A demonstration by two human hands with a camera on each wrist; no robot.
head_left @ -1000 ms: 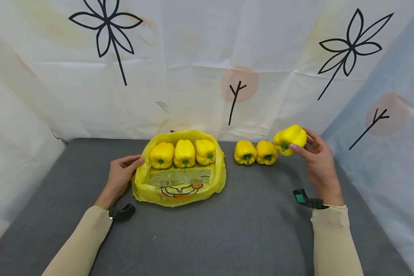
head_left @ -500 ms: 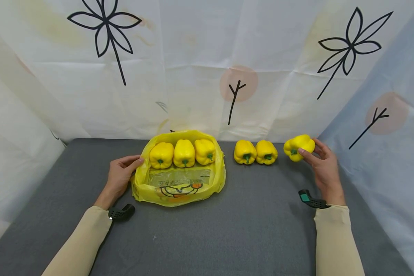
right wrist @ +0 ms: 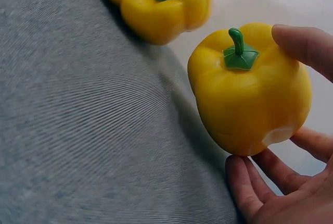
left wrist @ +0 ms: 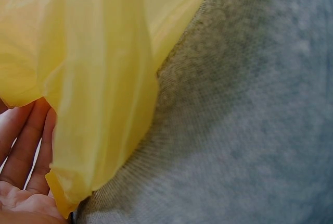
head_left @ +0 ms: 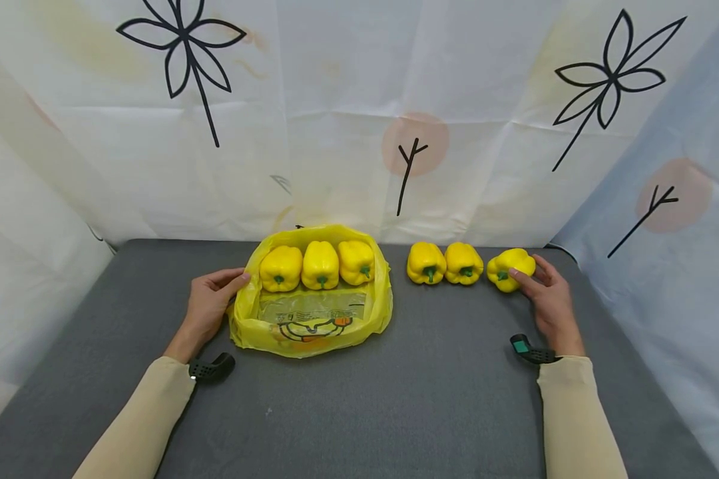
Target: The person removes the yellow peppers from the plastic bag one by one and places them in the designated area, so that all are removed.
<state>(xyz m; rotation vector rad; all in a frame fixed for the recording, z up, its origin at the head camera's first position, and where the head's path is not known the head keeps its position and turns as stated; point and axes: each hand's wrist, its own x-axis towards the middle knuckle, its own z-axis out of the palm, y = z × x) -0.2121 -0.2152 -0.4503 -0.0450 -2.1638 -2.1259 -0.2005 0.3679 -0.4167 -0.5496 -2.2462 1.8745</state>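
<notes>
Two arms (head_left: 140, 419) extend forward: the left hand (head_left: 206, 303) pinches the rim of a yellow bag (head_left: 311, 340) containing three peppers (head_left: 320, 266); the right hand (head_left: 552, 303) grips a single pepper (head_left: 509, 271) between thumb and fingers, beside two loose peppers (head_left: 427, 261). Grey tabletop (head_left: 395, 412); printed white fabric (head_left: 335, 159) hangs behind.

Head cam looks from the near side, far and down, wide enough for table (head_left: 359, 412), left hand (head_left: 208, 303) and right hand (head_left: 553, 303). Left wrist cam faces the bag (left wrist: 104, 88), very close; right wrist cam, close, faces right pepper (right wrist: 255, 104) and its neighbour (right wrist: 161, 18); head view shares all three.
</notes>
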